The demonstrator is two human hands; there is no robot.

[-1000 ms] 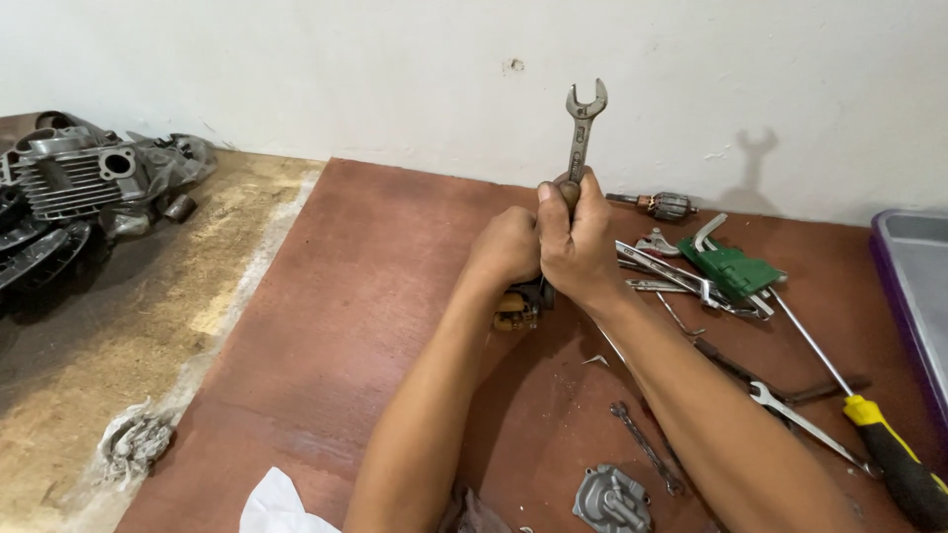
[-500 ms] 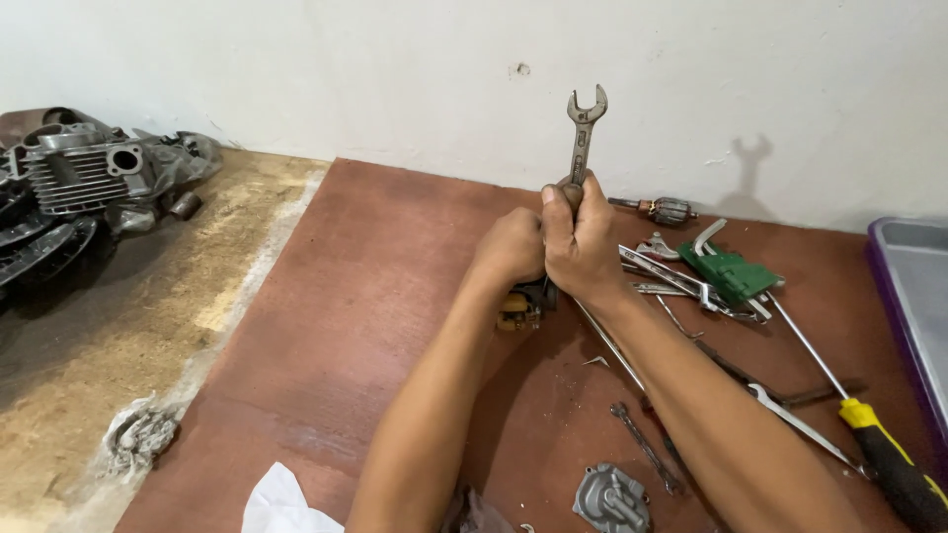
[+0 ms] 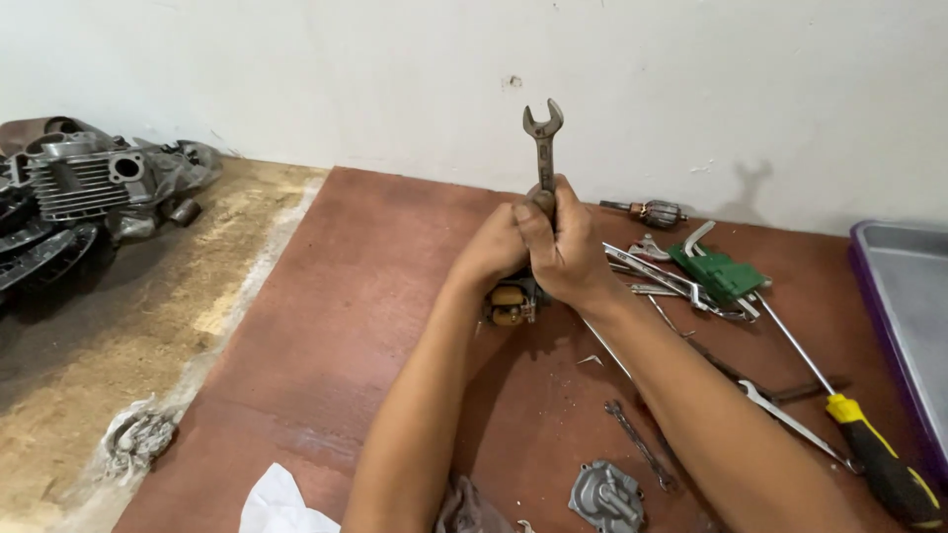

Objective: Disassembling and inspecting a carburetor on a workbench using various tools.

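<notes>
Head view, the only one: both hands meet at the middle of the reddish-brown board [image 3: 375,296]. The right hand [image 3: 568,252] is clenched round the shank of an open-ended wrench [image 3: 544,143], which stands upright with its open end at twelve o'clock. The left hand [image 3: 494,252] presses against it, curled over a small metal part [image 3: 512,301] with amber pieces. At three o'clock lie loose tools and a yellow-handled screwdriver [image 3: 869,449]. At nine o'clock sits a finned engine cylinder [image 3: 84,183].
</notes>
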